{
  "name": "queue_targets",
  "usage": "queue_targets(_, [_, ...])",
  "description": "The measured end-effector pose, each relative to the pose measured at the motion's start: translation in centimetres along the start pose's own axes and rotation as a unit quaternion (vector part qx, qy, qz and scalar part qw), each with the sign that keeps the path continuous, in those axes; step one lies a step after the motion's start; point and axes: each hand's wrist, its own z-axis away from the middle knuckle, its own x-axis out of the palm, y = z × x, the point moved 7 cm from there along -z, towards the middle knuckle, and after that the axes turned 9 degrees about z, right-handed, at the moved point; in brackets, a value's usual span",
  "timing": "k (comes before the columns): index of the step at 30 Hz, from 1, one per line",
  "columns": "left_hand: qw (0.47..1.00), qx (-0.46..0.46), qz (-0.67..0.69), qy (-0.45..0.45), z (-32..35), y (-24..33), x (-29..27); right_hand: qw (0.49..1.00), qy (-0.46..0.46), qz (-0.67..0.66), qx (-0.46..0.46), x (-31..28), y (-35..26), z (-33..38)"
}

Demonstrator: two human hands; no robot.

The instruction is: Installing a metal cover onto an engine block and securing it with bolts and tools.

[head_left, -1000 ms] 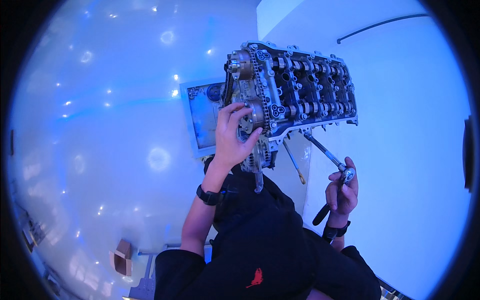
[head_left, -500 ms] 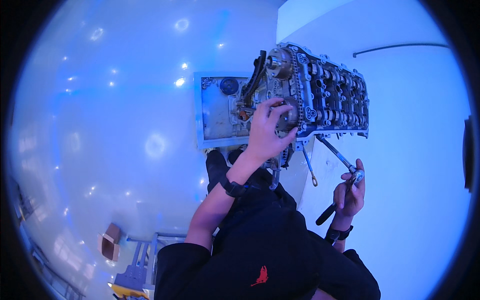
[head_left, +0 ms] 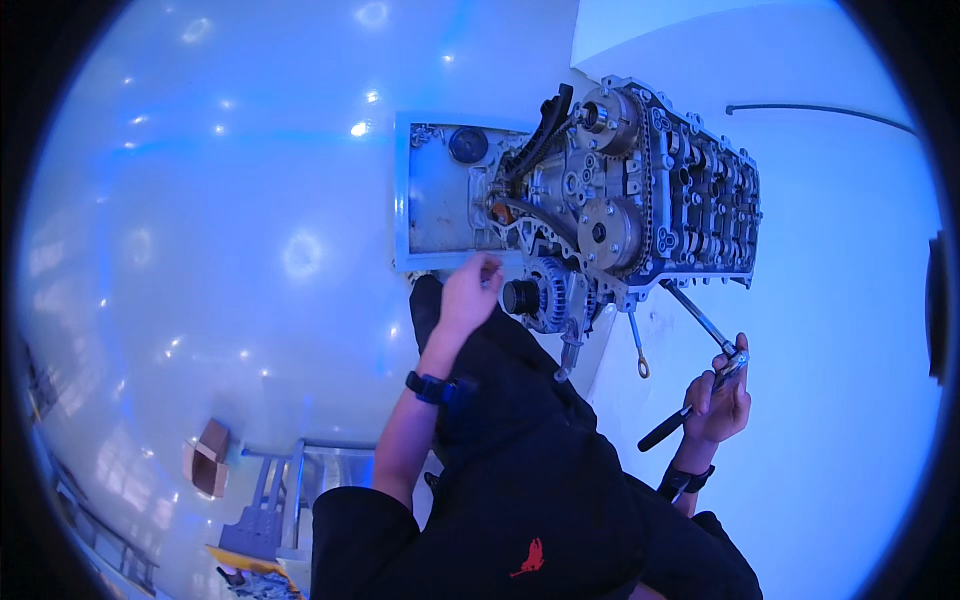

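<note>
An engine (head_left: 620,200) with its camshafts bared stands ahead of me, two round camshaft sprockets (head_left: 609,234) and a timing chain on its left face. My right hand (head_left: 718,405) is closed round a ratchet wrench (head_left: 736,362) with a black handle. From the wrench head a long extension bar (head_left: 698,315) runs up to the engine's near side, where its far end is hidden under the edge. My left hand (head_left: 470,295) is off the engine, left of the alternator (head_left: 547,293). Its fingers are curled together; whether anything is in them is hidden.
Left of the engine lies a metal tray (head_left: 402,200) with a black pulley (head_left: 467,145) and small parts. A dipstick with a ring end (head_left: 643,367) juts from the near side. An open cardboard box (head_left: 208,460) and a grey stool-like frame (head_left: 262,510) are at the lower left.
My left hand has left the lower sprocket and moved left and down, its fingers now curled. The right hand keeps its hold on the ratchet wrench. The whole view has shifted slightly.
</note>
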Motion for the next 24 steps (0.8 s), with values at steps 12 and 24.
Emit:
queue_targets(12, [0.923, -0.380, -0.046, 0.046, 10.2, -35.7, -15.6, 0.997, -0.032, -0.038, -0.063, -1.7, -1.3, 2.6])
queue_targets(24, [0.898, -0.401, -0.177, -0.050, 9.0, -27.5, -18.9, 0.958, 0.231, -0.034, -0.167, -10.9, 1.7, 21.3])
